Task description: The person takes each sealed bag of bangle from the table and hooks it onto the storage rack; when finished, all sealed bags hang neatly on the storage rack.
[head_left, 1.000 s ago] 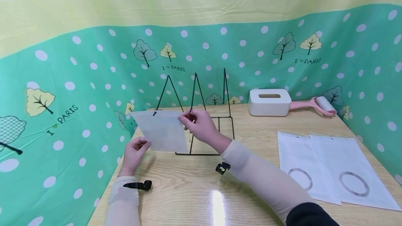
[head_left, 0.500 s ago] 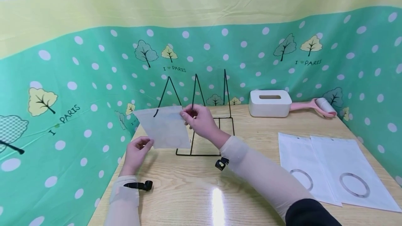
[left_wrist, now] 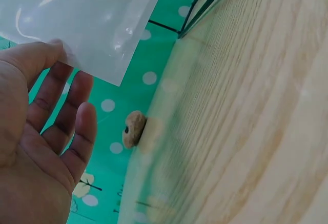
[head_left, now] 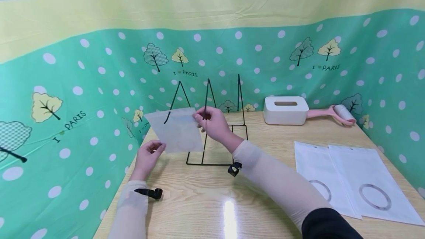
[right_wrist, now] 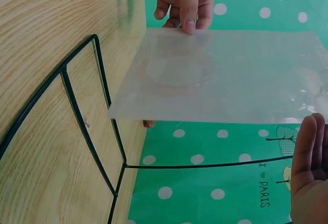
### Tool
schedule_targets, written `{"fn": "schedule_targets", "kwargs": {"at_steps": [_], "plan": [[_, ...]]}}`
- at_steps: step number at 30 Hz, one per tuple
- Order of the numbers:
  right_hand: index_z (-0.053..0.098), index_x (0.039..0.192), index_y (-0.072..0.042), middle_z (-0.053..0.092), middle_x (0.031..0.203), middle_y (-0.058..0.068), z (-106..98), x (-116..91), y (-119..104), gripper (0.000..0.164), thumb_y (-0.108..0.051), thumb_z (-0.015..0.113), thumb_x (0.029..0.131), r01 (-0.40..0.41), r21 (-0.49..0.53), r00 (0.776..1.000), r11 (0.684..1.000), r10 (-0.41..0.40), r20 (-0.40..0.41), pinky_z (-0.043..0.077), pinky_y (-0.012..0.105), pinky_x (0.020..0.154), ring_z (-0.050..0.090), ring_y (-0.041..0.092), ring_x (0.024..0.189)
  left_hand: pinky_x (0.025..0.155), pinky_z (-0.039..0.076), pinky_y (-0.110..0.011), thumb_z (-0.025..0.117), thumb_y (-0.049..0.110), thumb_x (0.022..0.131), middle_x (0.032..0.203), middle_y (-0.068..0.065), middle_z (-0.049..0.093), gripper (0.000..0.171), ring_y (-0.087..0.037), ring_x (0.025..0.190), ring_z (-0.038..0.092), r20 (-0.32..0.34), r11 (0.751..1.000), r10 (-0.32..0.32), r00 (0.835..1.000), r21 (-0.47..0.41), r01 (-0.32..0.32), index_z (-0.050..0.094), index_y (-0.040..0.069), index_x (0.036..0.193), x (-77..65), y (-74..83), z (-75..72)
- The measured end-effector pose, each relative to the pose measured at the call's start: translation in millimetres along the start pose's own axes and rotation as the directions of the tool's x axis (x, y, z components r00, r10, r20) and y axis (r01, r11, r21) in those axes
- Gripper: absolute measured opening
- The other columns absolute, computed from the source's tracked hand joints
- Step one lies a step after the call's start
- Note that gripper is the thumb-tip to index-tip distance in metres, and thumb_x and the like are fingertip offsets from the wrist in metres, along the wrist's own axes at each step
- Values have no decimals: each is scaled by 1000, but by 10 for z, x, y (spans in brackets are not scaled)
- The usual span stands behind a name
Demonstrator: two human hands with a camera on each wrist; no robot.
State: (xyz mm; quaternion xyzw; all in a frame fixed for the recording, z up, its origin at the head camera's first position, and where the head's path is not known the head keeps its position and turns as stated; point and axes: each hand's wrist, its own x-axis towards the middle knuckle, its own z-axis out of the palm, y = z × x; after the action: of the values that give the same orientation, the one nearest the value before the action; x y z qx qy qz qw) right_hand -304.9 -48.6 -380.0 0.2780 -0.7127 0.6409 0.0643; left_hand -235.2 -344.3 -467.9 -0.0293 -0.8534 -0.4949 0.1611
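Observation:
A translucent white plastic bag (head_left: 179, 134) with a faint ring mark is held up at the black wire rack (head_left: 212, 164). The tip of the rack's left prong (head_left: 167, 118) pokes out in front of the bag near its top edge. My left hand (head_left: 148, 156) pinches the bag's lower left corner between thumb and fingers; the left wrist view shows the thumb on top and the other fingers spread below. My right hand (head_left: 216, 124) pinches the upper right corner, beside the rack's middle prong. Much of the rack's left side is hidden behind the bag.
Two white bags (head_left: 375, 180) with grey rings lie on the wooden table (head_left: 199, 202) at right. Behind them stand a white tissue box (head_left: 286, 115) and a pink lint roller (head_left: 332, 113). A green polka-dot cloth (head_left: 109, 73) walls in the back and sides.
Both hands have raised the bag slightly, moving it up and a little right. More of the left prong's tip now shows in front of the bag.

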Motion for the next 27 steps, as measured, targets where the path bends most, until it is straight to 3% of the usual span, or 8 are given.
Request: {"fn": "schedule_targets", "kwargs": {"at_steps": [8, 16, 27], "plan": [[73, 102, -5, 66, 87, 10, -20, 92, 30, 10, -14, 70, 103, -2, 30, 1000, 1000, 2, -25, 60, 41, 60, 67, 26, 73, 71, 52, -22, 71, 23, 103, 102, -19, 73, 25, -21, 89, 66, -13, 1000, 5, 1000, -11, -5, 74, 1, 115, 221, -347, 76], [73, 106, -5, 66, 91, 11, -42, 207, 76, 13, -17, 70, 103, -40, 48, 998, 998, 42, -42, 61, 45, 63, 68, 31, 77, 72, 53, -24, 73, 39, 100, 100, -12, 73, 35, -17, 88, 65, -51, 1000, 4, 999, -9, -5, 76, 7, 114, 349, -359, 101], [73, 106, -6, 68, 93, 11, -91, 394, 148, 12, -16, 70, 103, -64, 59, 994, 996, 68, -87, 62, 39, 65, 68, 26, 80, 71, 52, -23, 74, 35, 100, 102, -13, 74, 33, -20, 89, 65, -72, 999, -39, 997, -25, 38, 75, 6, 115, 549, -304, 167]]}}
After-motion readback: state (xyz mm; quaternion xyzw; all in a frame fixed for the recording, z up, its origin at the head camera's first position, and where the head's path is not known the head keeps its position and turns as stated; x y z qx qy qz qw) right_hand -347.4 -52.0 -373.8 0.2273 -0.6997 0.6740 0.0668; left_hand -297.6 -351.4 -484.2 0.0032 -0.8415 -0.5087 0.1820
